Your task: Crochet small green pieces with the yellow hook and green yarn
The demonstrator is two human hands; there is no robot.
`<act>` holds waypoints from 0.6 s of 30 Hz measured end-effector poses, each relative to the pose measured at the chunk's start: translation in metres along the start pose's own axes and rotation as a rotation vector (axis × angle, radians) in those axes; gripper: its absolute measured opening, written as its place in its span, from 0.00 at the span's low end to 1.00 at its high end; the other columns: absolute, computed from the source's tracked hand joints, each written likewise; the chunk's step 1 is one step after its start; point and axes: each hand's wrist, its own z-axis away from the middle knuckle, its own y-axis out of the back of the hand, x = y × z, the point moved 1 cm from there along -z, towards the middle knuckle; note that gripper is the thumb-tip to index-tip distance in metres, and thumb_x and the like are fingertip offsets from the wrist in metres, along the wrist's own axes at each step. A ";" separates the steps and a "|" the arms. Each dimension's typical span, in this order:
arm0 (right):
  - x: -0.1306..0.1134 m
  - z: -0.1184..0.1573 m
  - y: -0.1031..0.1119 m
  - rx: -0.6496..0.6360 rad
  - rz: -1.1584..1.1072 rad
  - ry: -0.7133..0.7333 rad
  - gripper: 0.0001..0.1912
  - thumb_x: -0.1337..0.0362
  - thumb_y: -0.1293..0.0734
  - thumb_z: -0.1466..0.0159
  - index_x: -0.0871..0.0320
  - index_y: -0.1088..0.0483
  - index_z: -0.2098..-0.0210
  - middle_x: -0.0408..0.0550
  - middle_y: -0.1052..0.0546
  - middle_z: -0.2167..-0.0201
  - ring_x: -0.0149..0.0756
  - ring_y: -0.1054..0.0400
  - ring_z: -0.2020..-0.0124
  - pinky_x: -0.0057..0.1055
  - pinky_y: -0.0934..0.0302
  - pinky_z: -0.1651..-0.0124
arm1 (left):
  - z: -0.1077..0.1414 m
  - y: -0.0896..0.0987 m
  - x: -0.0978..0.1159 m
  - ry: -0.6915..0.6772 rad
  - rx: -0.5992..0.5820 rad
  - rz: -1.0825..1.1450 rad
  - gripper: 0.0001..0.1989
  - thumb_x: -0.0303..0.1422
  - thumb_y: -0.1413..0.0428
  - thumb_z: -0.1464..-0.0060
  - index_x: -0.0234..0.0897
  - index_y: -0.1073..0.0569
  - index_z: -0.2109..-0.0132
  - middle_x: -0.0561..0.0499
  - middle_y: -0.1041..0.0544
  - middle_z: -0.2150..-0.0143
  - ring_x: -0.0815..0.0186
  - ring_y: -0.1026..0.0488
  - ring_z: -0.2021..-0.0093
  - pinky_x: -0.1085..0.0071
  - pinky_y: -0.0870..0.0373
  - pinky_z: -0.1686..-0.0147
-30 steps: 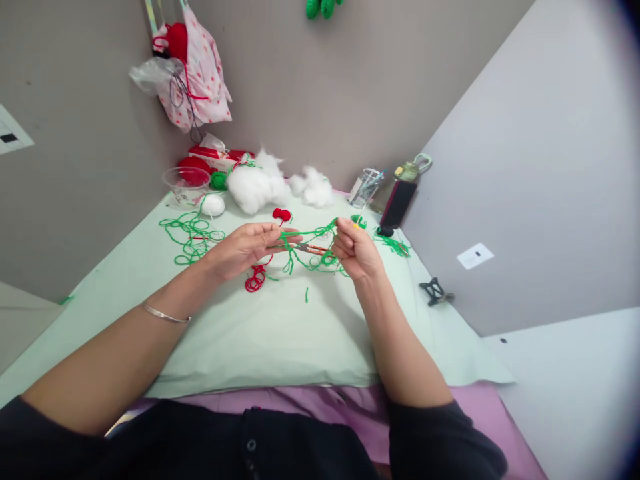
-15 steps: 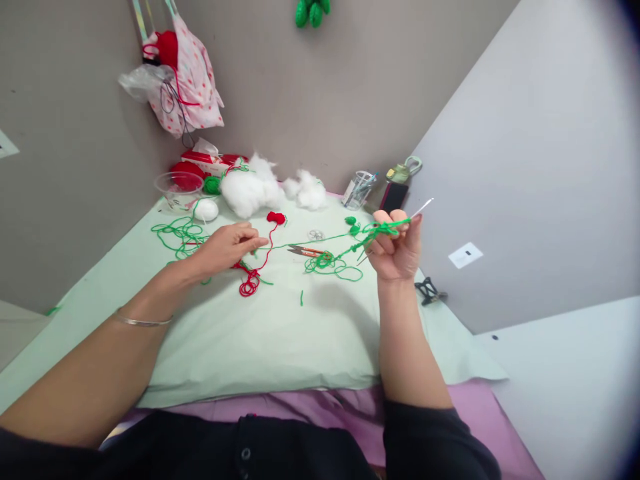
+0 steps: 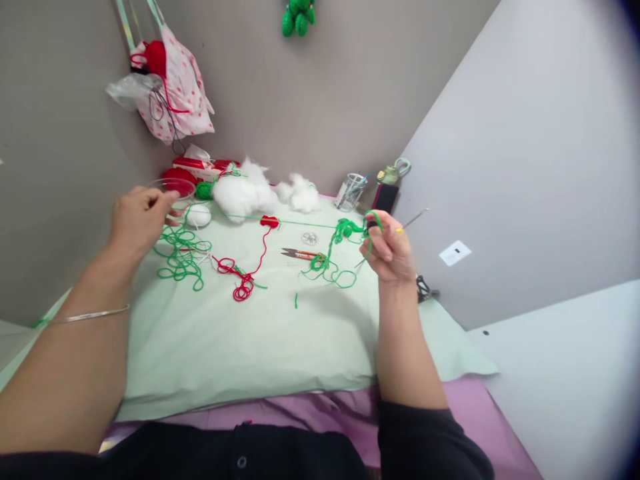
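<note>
My left hand (image 3: 143,217) is raised at the left, its fingers pinched on a strand of green yarn (image 3: 305,223) that runs taut across to the right. In my right hand (image 3: 393,250) a crochet hook (image 3: 416,218) is gripped, its thin metal shaft sticking out to the right. Green yarn loops around the fingers of that hand. Just left of it hangs a small green crocheted piece (image 3: 346,230), a strand trailing down to a green coil (image 3: 319,262). Orange-handled thread snips (image 3: 299,253) lie below the taut strand.
Loose green yarn (image 3: 180,257) and red yarn (image 3: 243,288) lie tangled on the pale green cloth (image 3: 240,353). White stuffing (image 3: 245,193), a red crocheted piece (image 3: 269,221), a clear cup (image 3: 351,192) and a phone (image 3: 386,198) sit farther back. A spotted bag (image 3: 183,93) hangs on the wall.
My left hand has moved left and up, drawing the green strand out longer. The green crocheted piece now hangs left of my right hand, whose fingers have turned. The view has shifted slightly.
</note>
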 end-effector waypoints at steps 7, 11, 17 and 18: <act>0.021 -0.008 -0.023 -0.095 -0.027 -0.143 0.20 0.49 0.20 0.47 0.54 0.24 0.65 0.26 0.48 0.90 0.21 0.66 0.86 0.26 0.68 0.81 | 0.026 -0.041 0.039 -0.049 -0.149 -0.091 0.09 0.39 0.29 0.51 0.42 0.18 0.64 0.47 0.20 0.48 0.41 0.45 0.29 0.54 0.39 0.38; 0.028 -0.005 -0.036 -0.167 -0.036 -0.207 0.19 0.49 0.20 0.47 0.55 0.23 0.66 0.26 0.47 0.90 0.20 0.65 0.86 0.26 0.66 0.81 | 0.062 -0.084 0.069 0.073 -0.433 0.136 0.15 0.43 0.38 0.40 0.43 0.18 0.49 0.45 0.18 0.45 0.51 0.25 0.42 0.57 0.33 0.41; 0.035 -0.002 -0.047 -0.236 -0.063 -0.233 0.20 0.48 0.21 0.46 0.55 0.25 0.67 0.26 0.47 0.90 0.21 0.65 0.87 0.25 0.63 0.82 | 0.098 -0.115 0.080 0.160 -0.859 0.323 0.22 0.41 0.36 0.42 0.47 0.20 0.41 0.44 0.19 0.38 0.52 0.25 0.37 0.62 0.29 0.44; 0.035 -0.002 -0.047 -0.238 -0.068 -0.226 0.20 0.47 0.21 0.47 0.54 0.25 0.68 0.26 0.47 0.90 0.21 0.64 0.87 0.25 0.63 0.82 | 0.101 -0.117 0.079 0.165 -0.897 0.320 0.23 0.40 0.34 0.43 0.48 0.20 0.41 0.45 0.19 0.39 0.53 0.24 0.38 0.63 0.29 0.46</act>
